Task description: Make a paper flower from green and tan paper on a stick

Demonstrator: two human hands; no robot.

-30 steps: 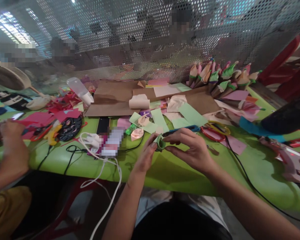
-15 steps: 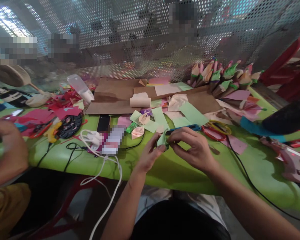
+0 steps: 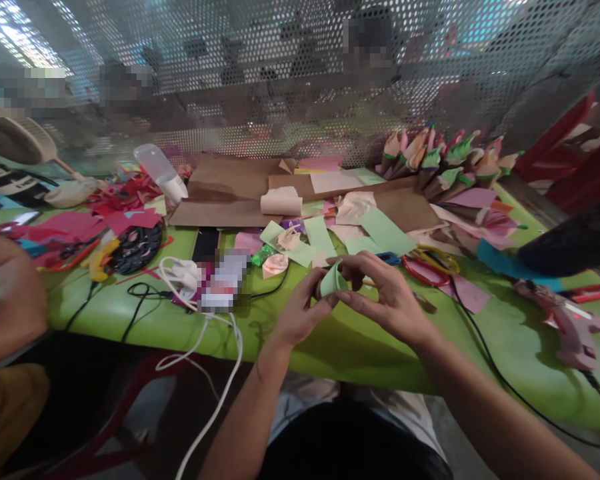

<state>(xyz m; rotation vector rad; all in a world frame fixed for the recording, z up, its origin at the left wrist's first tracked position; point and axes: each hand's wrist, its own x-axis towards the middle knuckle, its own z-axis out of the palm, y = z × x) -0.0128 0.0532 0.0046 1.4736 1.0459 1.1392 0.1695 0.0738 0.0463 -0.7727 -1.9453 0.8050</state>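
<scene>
Between my two hands is a strip of light green paper [image 3: 331, 281], curled into a loose roll above the front of the table. My left hand [image 3: 304, 308] is closed round its left side, thumb along the lower edge. With thumb and fingers, my right hand [image 3: 383, 297] pinches the roll's right side. Just behind lie a pale pink paper rose [image 3: 275, 266], loose green paper pieces [image 3: 387, 229] and scissors with red handles [image 3: 427, 270].
A phone [image 3: 225, 283] with white cables lies left of my hands. A pink glue gun [image 3: 575, 327] with a black cord rests at right. Paper flowers in brown wrapping [image 3: 440, 160] stand at the back right. Another person's arm [image 3: 10, 293] reaches in from the left.
My right hand has turned and its thumb has come to the roll's lower edge. The roll is tilted so that its inside shows more. The view has shifted slightly.
</scene>
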